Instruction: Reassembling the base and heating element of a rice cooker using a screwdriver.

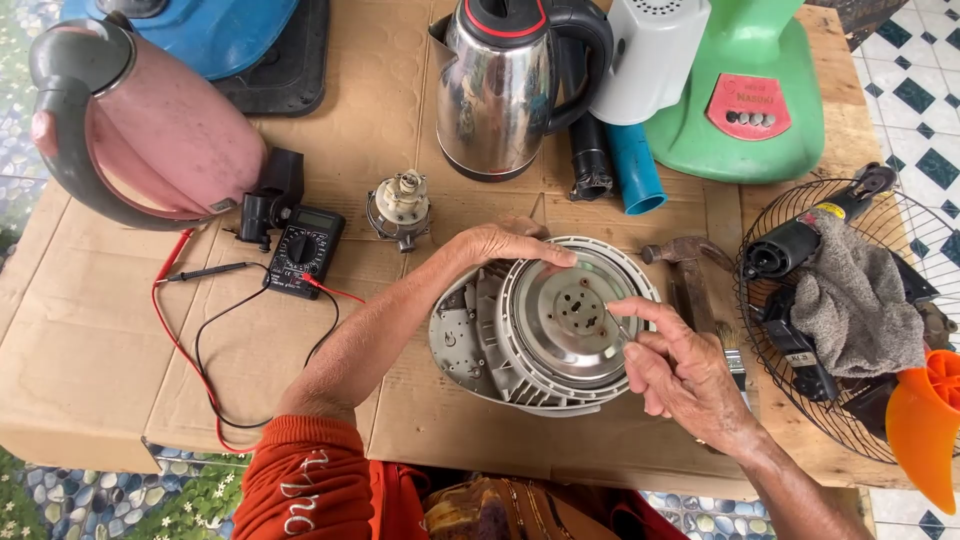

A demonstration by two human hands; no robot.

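A round grey appliance base [470, 345] with a shiny metal plate [570, 320] in its middle lies tilted on the cardboard in front of me. My left hand [505, 243] rests on its upper rim, fingers curled over the edge. My right hand [675, 365] is at the plate's right side, pinching a thin metal tool or pin whose tip points toward the plate's centre. The sleeve on my left arm is orange.
A steel kettle [497, 85], a pink kettle [150, 125], a black multimeter [305, 250] with red and black leads, a small part [400, 207], a hammer [685, 250], a brush, a green fan base [745, 95] and a wire fan guard [900, 215] holding a rag and tools surround the base.
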